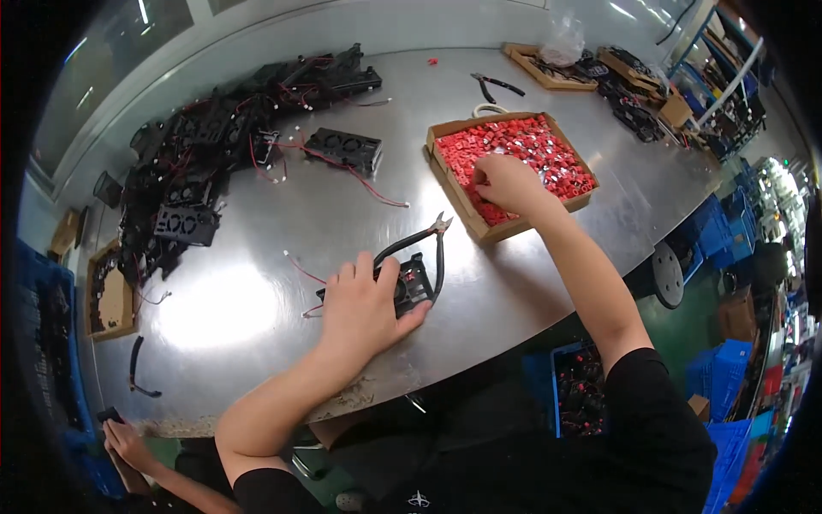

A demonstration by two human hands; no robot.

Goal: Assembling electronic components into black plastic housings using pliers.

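My left hand (364, 300) grips a black plastic housing (413, 283) on the metal table, fingers over its top and thumb along its near side. Thin red wires with white plugs stick out to the left of it. A pair of cutting pliers (439, 226) lies around the housing, jaws pointing away from me and black handles spread. My right hand (507, 184) reaches into a shallow cardboard box (462, 201) full of small red parts (514, 141). Its fingers are curled together at the parts, and what they hold, if anything, is hidden.
Black housings with wires (210, 128) are piled at the far left, and one fan-slotted housing (342, 147) lies apart. More pliers (497, 86) and a cardboard tray (548, 77) are at the back. Another person's hand (127, 445) shows at lower left. A blue crate (556, 394) stands below the edge.
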